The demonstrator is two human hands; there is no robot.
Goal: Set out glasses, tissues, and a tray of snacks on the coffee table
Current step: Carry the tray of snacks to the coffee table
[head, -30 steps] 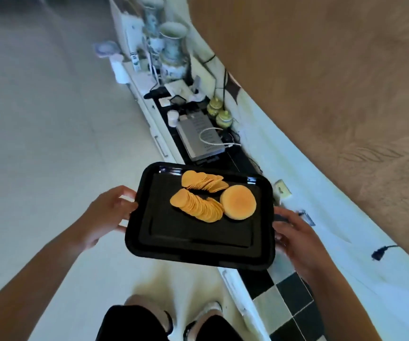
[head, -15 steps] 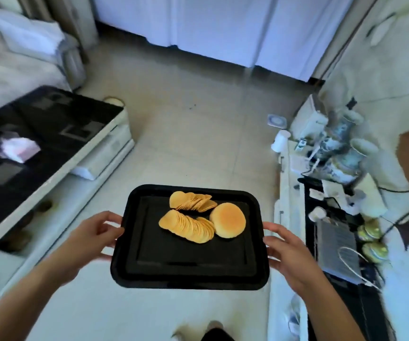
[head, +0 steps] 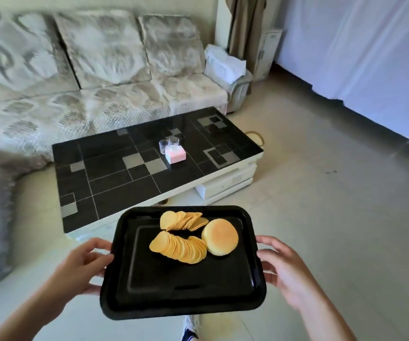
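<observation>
2 bare forearms, without sleeves, are seen ending in the left hand (head: 81,264) and right hand (head: 284,269); below the tray (head: 181,295), a white shoe (head: 190,327) with dark trim is worn.

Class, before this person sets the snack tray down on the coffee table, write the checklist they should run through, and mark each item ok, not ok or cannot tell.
1. Both hands grip the tray: left hand and right hand hold opposite rims: ok.
2. Tray level: slight tilt, crisps and bun stay put: ok.
3. Bare space on the coffee table: near side free: ok.
4. Glasses and tissue box already out, clear of that space: ok.
5. Tray over the table: not ok, it is short of the edge.
6. Floor underfoot: cannot tell, the tray hides it.
</observation>
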